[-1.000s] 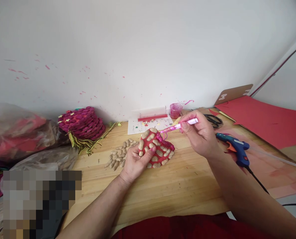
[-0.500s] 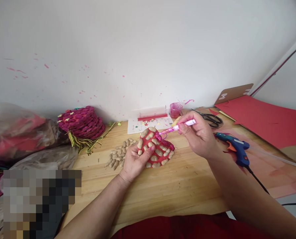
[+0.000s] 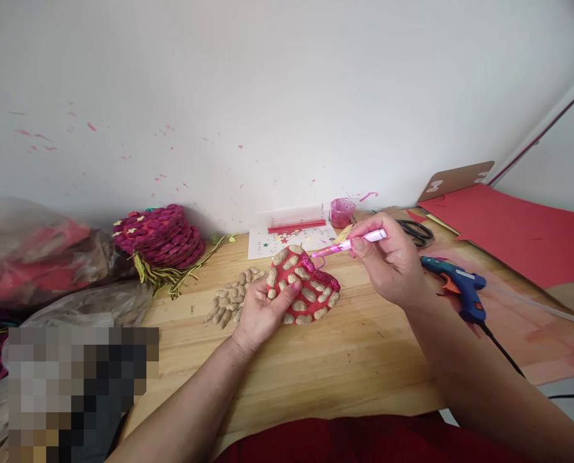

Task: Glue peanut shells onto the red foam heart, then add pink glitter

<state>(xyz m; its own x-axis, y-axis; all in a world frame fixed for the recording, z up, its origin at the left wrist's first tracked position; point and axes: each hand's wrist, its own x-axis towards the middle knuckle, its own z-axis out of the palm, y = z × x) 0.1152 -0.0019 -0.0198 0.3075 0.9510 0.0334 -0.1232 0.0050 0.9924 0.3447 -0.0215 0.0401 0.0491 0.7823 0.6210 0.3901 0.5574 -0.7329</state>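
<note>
My left hand (image 3: 261, 310) grips a red card (image 3: 310, 294) with its thumb on the front. Unshelled peanuts are stuck all over the card, and those along its upper right edge are painted magenta (image 3: 321, 278). Between the fingertips of my right hand (image 3: 387, 260) is a slim paintbrush (image 3: 366, 240) with a white, pink-smeared handle. Its tip points left, close to the painted peanuts; whether it touches them I cannot tell. Loose peanuts (image 3: 229, 299) lie on the wooden table, partly hidden behind my left hand.
Behind the card are a pink-stained cup (image 3: 342, 212) and a white sheet with small stars (image 3: 260, 247). To the right lie scissors (image 3: 418, 233), a blue glue gun (image 3: 467, 289) and red paper (image 3: 518, 225). A stack of magenta peanut pieces (image 3: 159, 238) and plastic bags (image 3: 40, 251) are at left.
My right hand and the paintbrush have shifted slightly right, drawing the tip back a little from the card's upper edge. My left hand and the card stay almost where they were.
</note>
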